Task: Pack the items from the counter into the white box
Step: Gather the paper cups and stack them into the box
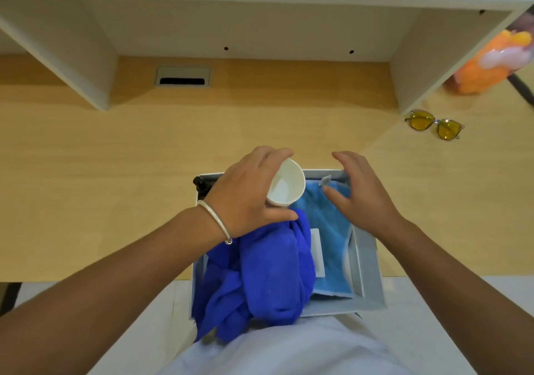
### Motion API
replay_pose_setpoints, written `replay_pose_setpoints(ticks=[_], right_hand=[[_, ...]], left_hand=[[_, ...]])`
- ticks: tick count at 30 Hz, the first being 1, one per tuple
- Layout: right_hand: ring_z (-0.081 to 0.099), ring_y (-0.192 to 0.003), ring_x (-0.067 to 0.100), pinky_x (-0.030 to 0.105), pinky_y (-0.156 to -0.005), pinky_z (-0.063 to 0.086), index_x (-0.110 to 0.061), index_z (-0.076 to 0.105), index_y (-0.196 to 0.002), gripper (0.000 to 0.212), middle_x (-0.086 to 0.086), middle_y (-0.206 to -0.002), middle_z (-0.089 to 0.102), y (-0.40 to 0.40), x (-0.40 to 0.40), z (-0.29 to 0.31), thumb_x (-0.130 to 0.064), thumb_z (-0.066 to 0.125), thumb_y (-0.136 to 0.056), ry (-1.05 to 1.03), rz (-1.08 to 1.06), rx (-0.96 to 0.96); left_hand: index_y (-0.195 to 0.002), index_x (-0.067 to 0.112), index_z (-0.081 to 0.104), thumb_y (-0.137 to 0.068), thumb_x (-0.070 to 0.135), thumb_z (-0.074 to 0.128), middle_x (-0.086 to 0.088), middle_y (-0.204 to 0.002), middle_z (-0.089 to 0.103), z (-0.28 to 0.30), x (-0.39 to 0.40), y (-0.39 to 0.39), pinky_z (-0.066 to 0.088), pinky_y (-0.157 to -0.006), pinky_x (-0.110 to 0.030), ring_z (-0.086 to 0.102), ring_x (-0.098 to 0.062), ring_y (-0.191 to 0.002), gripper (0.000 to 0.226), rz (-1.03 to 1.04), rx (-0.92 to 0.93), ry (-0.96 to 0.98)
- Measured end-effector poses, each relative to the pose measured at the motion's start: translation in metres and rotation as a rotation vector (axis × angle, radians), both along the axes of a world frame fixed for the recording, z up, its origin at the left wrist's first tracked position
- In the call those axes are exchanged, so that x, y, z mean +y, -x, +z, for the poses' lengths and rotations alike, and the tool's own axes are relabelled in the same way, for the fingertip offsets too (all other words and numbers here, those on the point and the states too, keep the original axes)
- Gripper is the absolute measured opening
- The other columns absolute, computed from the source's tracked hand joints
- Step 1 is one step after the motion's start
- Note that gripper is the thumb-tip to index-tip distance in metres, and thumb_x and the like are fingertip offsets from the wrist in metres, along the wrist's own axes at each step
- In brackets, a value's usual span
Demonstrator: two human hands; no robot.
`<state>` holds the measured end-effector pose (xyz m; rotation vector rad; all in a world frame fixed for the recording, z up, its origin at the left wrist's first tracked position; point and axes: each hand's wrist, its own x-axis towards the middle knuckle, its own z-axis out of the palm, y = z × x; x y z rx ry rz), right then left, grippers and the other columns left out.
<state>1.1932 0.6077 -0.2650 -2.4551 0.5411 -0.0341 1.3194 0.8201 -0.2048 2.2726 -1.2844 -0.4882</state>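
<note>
While standing over white box [368,270] at counter [86,172] edge, left hand [245,192] gripping tilted white paper cup [286,184] above dark blue cloth [260,276] spilling from box. Right hand [361,192] hovering, fingers spread, holding nothing, over light blue towel [329,230] inside. Yellow glasses [435,124] lying far right.

At frame centre, the left hand [248,189] grips a white paper cup [286,182] over the white box [367,262]. The right hand [364,195] hovers, fingers relaxed, above a light blue towel [332,230]. Yellow-lensed glasses [435,124] lie at the upper right.
</note>
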Motion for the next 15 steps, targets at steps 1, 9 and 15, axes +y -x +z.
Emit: replay_pose_setpoints(ticks=[1, 9, 15], right_hand=[[0.035, -0.134, 0.016, 0.025, -0.105, 0.031, -0.020, 0.035, -0.145, 0.066, 0.002, -0.149, 0.034, 0.000, 0.000, 0.000, -0.034, 0.064, -0.087, 0.029, 0.013, 0.015], [0.020, -0.142, 0.022, 0.030, -0.109, 0.025, -0.019, 0.033, -0.147, 0.071, 0.009, -0.154, 0.027, 0.025, 0.016, 0.017, -0.032, 0.067, -0.086, 0.289, 0.102, 0.089], [0.027, -0.141, 0.026, 0.038, -0.106, 0.039, -0.021, 0.030, -0.148, 0.074, 0.008, -0.156, 0.024, 0.051, 0.036, 0.020, -0.018, 0.067, -0.084, 0.283, -0.007, 0.128]], left_hand=[[-0.146, 0.024, 0.028, -0.064, 0.060, 0.076, -0.001, -0.142, 0.040, 0.003, 0.003, -0.001, 0.042, -0.103, -0.041, 0.041, -0.018, -0.130, 0.102, -0.014, 0.016, 0.015], [-0.151, 0.021, 0.019, -0.089, 0.041, 0.058, 0.000, -0.153, 0.030, -0.005, 0.105, -0.002, 0.025, -0.110, -0.025, 0.028, -0.013, -0.140, 0.077, 0.478, 0.060, 0.005], [-0.153, 0.027, 0.012, -0.094, 0.025, 0.055, 0.003, -0.146, 0.039, -0.032, 0.139, 0.022, 0.054, -0.091, -0.044, 0.058, -0.013, -0.110, 0.072, 0.594, 0.621, -0.084]])
